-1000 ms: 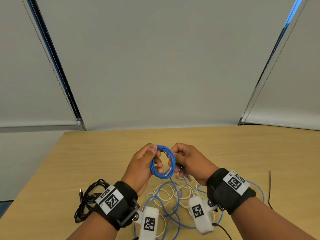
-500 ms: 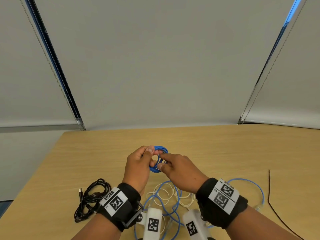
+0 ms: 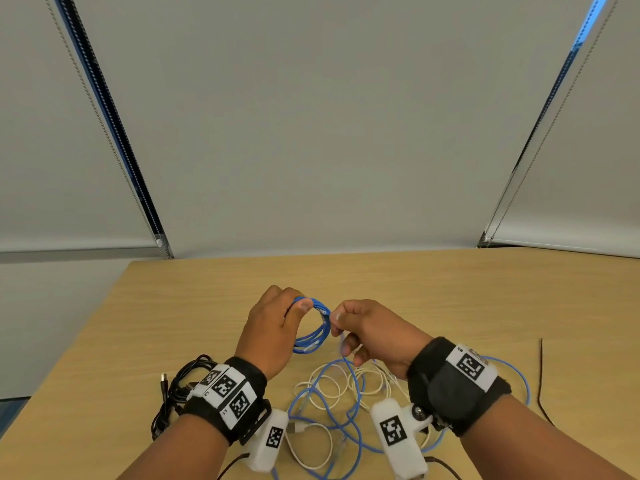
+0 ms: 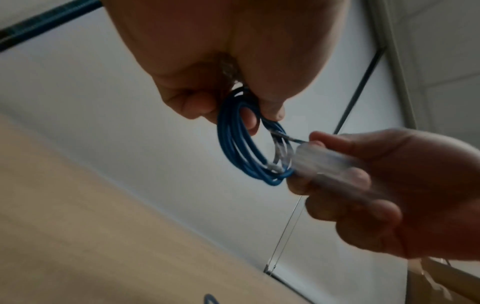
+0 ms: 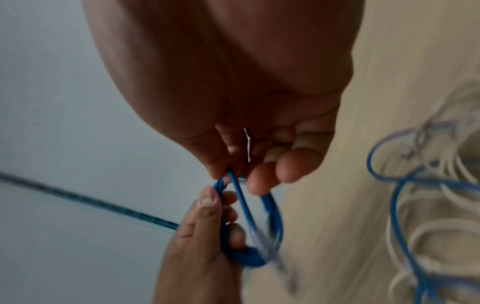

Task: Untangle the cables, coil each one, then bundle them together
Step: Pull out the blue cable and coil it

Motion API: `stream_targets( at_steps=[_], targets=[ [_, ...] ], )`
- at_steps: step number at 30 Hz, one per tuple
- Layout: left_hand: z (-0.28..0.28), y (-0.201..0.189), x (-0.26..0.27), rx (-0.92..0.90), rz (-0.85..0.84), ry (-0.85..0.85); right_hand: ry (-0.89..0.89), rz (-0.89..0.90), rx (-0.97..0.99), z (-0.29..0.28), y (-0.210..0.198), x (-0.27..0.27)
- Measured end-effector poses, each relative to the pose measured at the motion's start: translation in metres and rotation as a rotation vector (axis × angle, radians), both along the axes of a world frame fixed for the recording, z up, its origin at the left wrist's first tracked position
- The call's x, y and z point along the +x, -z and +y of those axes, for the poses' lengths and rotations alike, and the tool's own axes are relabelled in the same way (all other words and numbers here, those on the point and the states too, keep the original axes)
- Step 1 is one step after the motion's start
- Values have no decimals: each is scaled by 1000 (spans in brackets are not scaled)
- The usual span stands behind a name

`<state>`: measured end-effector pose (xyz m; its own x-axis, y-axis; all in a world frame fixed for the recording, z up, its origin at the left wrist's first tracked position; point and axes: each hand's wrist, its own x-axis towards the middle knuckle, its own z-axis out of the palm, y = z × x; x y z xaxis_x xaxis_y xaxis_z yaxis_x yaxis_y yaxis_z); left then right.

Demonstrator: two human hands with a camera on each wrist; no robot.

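Note:
A small coil of blue cable (image 3: 313, 329) hangs above the wooden table (image 3: 433, 299). My left hand (image 3: 277, 323) grips the coil's top between thumb and fingers, as the left wrist view shows (image 4: 241, 144). My right hand (image 3: 367, 332) pinches the cable's loose end at the coil's right side (image 5: 239, 189), with its clear plug (image 4: 319, 162) lying across the curled fingers. Under the hands, more blue cable (image 3: 349, 410) lies tangled with a white cable (image 3: 325, 389) on the table.
A coiled black cable (image 3: 183, 386) lies at the left by my left wrist. A thin dark cord (image 3: 540, 375) runs along the right. Window blinds hang behind the table's far edge. The left edge of the table drops off near the black cable.
Both hands have shifted a little right and apart. The right hand has drawn back from inside the coil to its right side, pulling the cable end with it.

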<state>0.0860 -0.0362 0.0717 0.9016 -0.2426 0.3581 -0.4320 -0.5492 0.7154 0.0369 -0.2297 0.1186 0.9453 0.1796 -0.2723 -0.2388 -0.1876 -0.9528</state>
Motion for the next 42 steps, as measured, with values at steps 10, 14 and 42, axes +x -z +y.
stream_targets(
  at_steps=[10,14,42],
  targets=[
    [13,3,1,13,67,63,-184,-164,-294,-19,-16,2],
    [13,5,-2,-153,263,45,-207,-258,-513,-16,-11,1],
    [-18,-3,-27,-720,380,114,230,57,638,10,10,-13]
  ],
)
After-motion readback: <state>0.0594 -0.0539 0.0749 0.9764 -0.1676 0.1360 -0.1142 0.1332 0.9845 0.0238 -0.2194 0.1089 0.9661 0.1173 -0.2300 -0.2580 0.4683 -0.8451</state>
